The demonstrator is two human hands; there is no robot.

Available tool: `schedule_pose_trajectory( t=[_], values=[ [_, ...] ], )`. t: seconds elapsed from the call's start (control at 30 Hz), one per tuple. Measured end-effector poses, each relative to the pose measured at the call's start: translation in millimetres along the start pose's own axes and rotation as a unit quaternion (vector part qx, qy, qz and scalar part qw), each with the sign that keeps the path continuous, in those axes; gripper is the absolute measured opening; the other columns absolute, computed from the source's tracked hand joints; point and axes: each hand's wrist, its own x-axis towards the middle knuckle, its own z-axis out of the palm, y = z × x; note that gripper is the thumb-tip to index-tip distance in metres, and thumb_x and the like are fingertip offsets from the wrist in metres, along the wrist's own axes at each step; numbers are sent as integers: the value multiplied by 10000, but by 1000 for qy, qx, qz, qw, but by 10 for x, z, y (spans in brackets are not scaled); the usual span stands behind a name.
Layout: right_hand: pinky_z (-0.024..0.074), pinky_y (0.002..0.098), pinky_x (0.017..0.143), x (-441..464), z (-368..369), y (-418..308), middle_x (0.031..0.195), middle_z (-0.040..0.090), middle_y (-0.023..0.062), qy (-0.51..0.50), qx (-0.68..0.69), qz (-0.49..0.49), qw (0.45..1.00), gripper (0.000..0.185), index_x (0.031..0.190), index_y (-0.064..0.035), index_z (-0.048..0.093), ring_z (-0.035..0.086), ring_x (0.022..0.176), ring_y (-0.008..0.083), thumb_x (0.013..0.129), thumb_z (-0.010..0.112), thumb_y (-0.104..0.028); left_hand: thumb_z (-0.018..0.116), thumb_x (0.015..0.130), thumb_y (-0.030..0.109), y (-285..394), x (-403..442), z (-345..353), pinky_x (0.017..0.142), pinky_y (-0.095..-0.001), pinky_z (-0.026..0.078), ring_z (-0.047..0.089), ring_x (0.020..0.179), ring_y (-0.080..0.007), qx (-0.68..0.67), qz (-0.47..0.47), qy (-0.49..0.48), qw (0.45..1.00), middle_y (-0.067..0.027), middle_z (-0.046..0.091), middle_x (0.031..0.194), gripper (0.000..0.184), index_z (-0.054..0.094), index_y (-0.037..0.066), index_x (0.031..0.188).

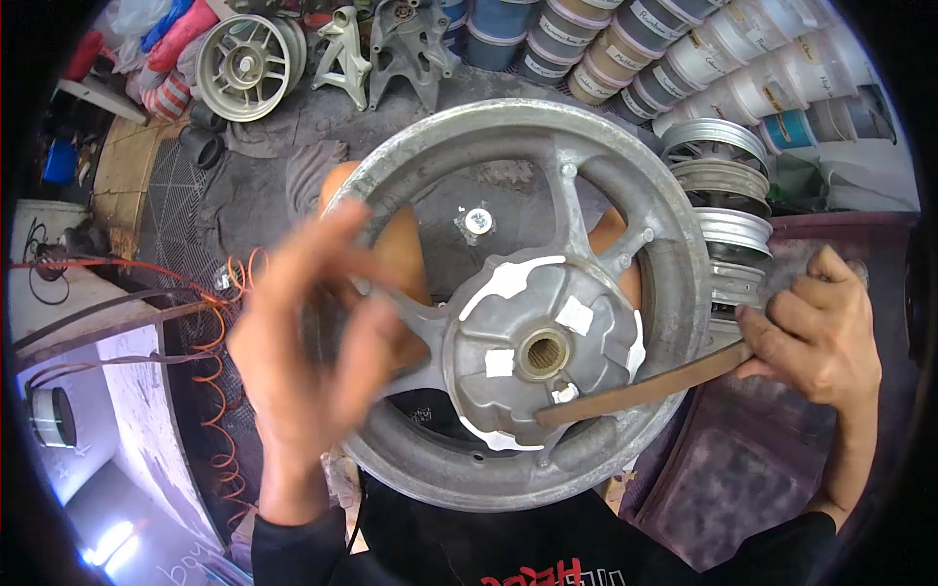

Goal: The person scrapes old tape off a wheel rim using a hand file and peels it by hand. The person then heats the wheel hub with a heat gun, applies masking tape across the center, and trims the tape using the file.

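A grey metal motorcycle wheel [689, 244] lies face up in front of me, over the person's legs. White patches and small white squares [499, 362] are stuck on its hub [596, 352], around a splined centre hole [544, 354]. My right hand [816, 332] is closed on one end of a brown abrasive strip [650, 387]. The strip's free end lies over the lower part of the hub. Smeared by motion, my left hand [303, 342] is above the wheel's left side, thumb and fingers apart, and nothing shows in it.
More rims [718, 181] are stacked at the right, beside rows of labelled tubs [625, 59]. At the back left stand another wheel [249, 68] and metal brackets [405, 54]. An orange coiled hose [210, 391] hangs at the left, next to a white surface [147, 420].
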Motion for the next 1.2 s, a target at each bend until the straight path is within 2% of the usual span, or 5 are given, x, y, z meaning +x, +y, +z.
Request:
schedule_pose_trajectory(
  t=[0.07,0.13,0.37,0.6,1.2],
  values=[
    [323,351,566,-46,-1,-30,593,404,-26,2,6,4,1000,445,886,-67,698,425,503,154,742,685,-488,691,800,-28,356,-4,-27,772,-328,478,629,827,-169,5,-17,-202,979,-102,721,947,609,489,-8,1374],
    [312,356,565,-145,-76,-38,591,402,-22,8,6,13,1000,458,887,-52,696,418,501,156,748,683,-489,749,736,-13,509,-54,63,722,-337,472,611,754,-198,28,46,-295,954,-56,719,911,661,508,-16,1352],
    [288,367,585,-1109,212,-157,607,403,23,62,50,190,978,561,889,4,682,379,529,199,829,617,-550,755,722,-17,619,-272,381,663,-344,439,570,708,-214,90,50,-270,957,-30,716,916,712,463,-46,1370],
    [300,354,589,-1708,1014,-532,665,481,74,224,242,391,859,657,901,65,656,420,625,196,889,586,-588,761,717,-33,722,-295,517,654,-323,423,518,660,-183,102,24,-248,963,-31,707,888,742,438,-34,1385],
    [340,319,567,-1491,1902,-1238,691,544,62,346,415,466,700,649,939,86,670,455,643,156,856,674,-557,718,760,-31,840,-366,604,656,-302,416,503,679,-173,194,5,-224,955,-38,681,824,724,370,-49,1395]
  ],
)
